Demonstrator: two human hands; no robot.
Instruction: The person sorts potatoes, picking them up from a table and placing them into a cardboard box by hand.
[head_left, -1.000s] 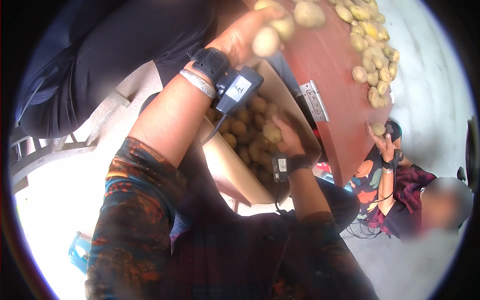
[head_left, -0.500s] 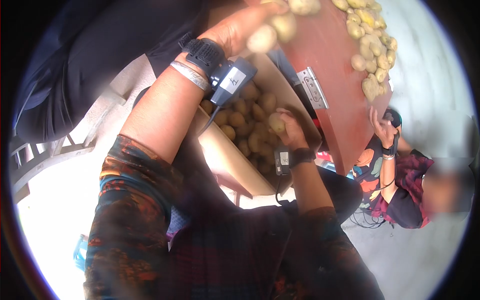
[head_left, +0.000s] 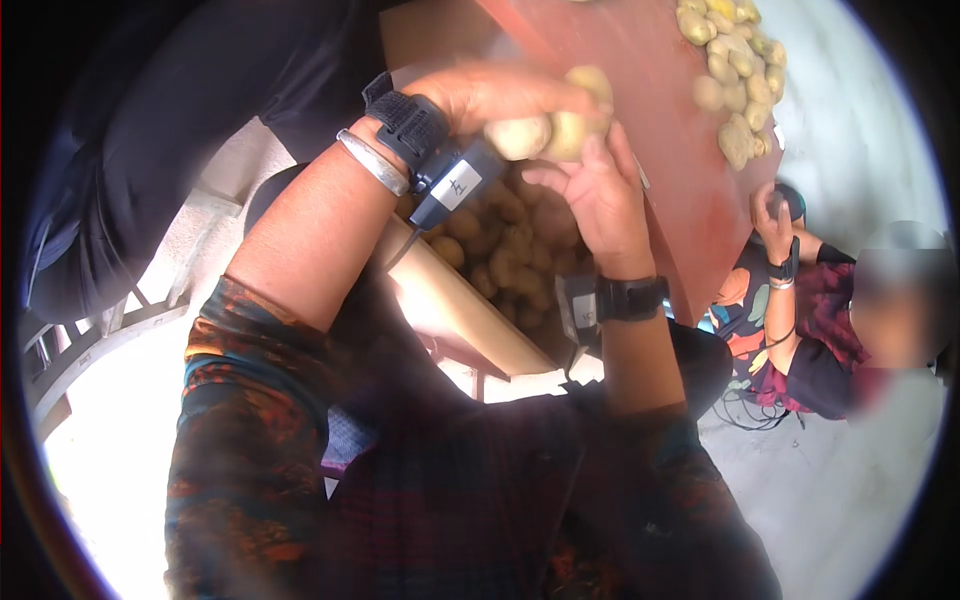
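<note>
My left hand (head_left: 490,95) reaches over the box, its fingers curled round several pale potatoes (head_left: 522,138). Just below them is my right hand (head_left: 610,205), fingers and thumb spread. Its fingertips are close to the held potatoes; whether they touch is unclear. Beneath both hands, a tan box (head_left: 465,305) holds many loose potatoes (head_left: 505,245), partly in shadow. My left hand is slightly blurred, and its palm is hidden.
A reddish-brown table (head_left: 655,105) stands beyond the box, with a pile of potatoes (head_left: 740,85) along its far edge. Another person (head_left: 825,330) sits at the right, hands raised near the table. Dark-clothed legs (head_left: 190,120) and a chair-like frame (head_left: 110,320) are at the left.
My left hand has come down from the tabletop toward the box with its potatoes. My right hand has risen from the box to meet it, and its fingers have opened from around a potato.
</note>
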